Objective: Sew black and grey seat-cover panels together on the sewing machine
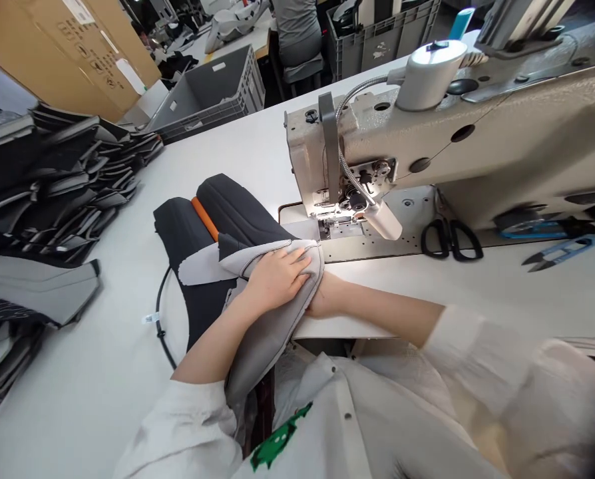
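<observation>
A sewn cover [237,209] of black and grey padded fabric, with an orange strip [205,219], lies in front of the sewing machine [307,153]. My left hand [280,276] rests on its grey underside, fingers stretched out flat toward the seam edge. Beneath that edge reaches my right hand [322,296]; the fabric hides its fingers. The cover's edge sits just short of the lit needle area and presser foot [327,223]. A black cord [161,319] with a small white tag curves out at the cover's left side.
Black-handled scissors [450,236] and blue thread snips [562,251] lie right of the needle. Stacked fabric pieces [52,173] fill the table's left side. Behind stand a grey crate [212,93], a cardboard box [72,53] and a seated person [297,33].
</observation>
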The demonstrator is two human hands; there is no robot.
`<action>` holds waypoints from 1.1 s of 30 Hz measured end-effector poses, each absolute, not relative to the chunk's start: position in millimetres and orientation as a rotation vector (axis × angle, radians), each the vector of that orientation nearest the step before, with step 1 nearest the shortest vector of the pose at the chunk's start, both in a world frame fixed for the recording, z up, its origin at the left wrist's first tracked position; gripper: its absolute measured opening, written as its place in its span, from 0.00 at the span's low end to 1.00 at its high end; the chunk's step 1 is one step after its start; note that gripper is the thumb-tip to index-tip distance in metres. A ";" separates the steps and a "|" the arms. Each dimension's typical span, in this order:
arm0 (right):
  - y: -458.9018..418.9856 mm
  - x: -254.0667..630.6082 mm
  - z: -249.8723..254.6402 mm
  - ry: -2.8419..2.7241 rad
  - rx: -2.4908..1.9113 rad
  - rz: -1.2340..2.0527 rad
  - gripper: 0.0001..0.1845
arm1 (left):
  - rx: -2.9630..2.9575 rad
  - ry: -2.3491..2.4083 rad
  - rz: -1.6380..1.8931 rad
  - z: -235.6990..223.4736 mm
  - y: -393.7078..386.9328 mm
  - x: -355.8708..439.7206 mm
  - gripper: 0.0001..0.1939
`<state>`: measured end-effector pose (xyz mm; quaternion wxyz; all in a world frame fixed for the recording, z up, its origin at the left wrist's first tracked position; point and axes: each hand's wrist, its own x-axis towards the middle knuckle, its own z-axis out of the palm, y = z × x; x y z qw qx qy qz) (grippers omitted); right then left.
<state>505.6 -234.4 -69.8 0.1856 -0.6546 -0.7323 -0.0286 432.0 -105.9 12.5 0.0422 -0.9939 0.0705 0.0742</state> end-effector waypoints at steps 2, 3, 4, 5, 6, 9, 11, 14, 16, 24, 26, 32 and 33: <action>-264.1 517.9 -66.1 -2.116 -1.812 -0.069 0.10 | -3.003 0.203 0.261 6.6 -113.4 435.6 0.22; -277.0 524.7 -64.0 -2.124 -1.794 -0.093 0.10 | -2.993 0.190 0.268 4.8 -116.5 436.4 0.23; -287.6 531.4 -61.9 -2.107 -1.788 -0.137 0.11 | -2.983 0.166 0.270 3.5 -119.3 437.2 0.25; -295.6 537.9 -60.1 -2.064 -1.800 -0.192 0.13 | -2.974 0.137 0.270 2.7 -122.0 438.4 0.27; -300.8 543.9 -58.8 -1.997 -1.838 -0.244 0.14 | -2.966 0.112 0.274 2.3 -124.5 440.1 0.30; -301.2 557.5 -58.2 -1.812 -2.041 -0.315 0.16 | -2.962 0.098 0.344 3.3 -128.6 449.1 0.33; -294.6 562.9 -60.2 -1.779 -2.140 -0.314 0.18 | -2.974 0.121 0.397 4.8 -127.9 457.3 0.32; -286.1 568.1 -64.0 -1.732 -2.210 -0.319 0.18 | -2.991 0.136 0.386 5.6 -123.5 470.6 0.31; -284.3 571.4 -65.5 -1.681 -2.253 -0.328 0.19 | -2.997 0.145 0.350 4.4 -120.6 479.0 0.30; -287.2 575.9 -63.6 -1.574 -2.342 -0.249 0.20 | -3.020 0.206 0.273 -1.7 -116.8 493.5 0.30; -286.4 575.1 -64.2 -1.564 -2.354 -0.259 0.20 | -3.023 0.203 0.265 -2.1 -116.8 493.8 0.30; -284.5 570.2 -66.8 -1.532 -2.427 -0.307 0.21 | -3.036 0.183 0.221 -4.3 -116.9 493.9 0.29; -284.7 569.0 -67.0 -1.524 -2.440 -0.318 0.22 | -3.036 0.177 0.211 -4.8 -116.9 493.5 0.29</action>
